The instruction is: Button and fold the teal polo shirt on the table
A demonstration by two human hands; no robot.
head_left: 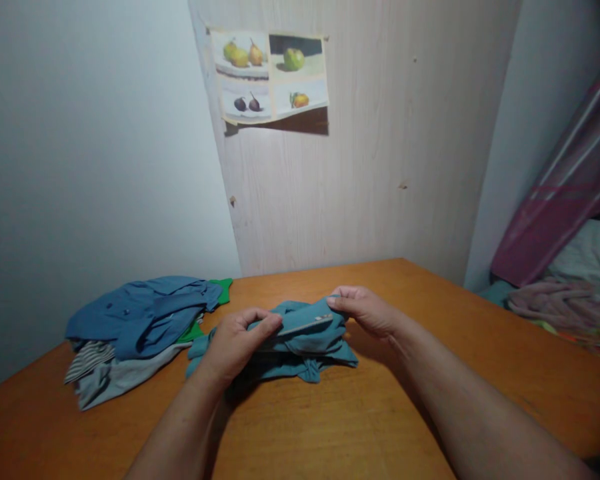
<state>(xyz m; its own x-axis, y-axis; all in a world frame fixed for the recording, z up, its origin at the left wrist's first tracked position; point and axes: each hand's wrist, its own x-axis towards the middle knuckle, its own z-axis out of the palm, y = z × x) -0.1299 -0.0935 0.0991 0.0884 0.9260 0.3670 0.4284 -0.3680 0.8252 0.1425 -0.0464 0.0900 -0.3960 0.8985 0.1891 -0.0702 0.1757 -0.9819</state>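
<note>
A teal garment (307,340) lies bunched on the wooden table, its upper edge lifted between my two hands. A pale seam or strip with a small light label-like patch runs along that edge. My left hand (237,340) pinches the cloth at its left part, thumb on top and fingers behind. At the right end, my right hand (364,308) grips the edge between thumb and fingers. The lower folds of the garment rest on the table, and its exact kind cannot be made out.
To the left sits a pile of clothes with a blue shirt (150,313) on top, and striped, grey and green cloth beneath. The orange-brown table (325,427) meets a wall with a fruit picture sheet (273,77). A pink curtain (555,193) and heaped fabric (560,303) are at right.
</note>
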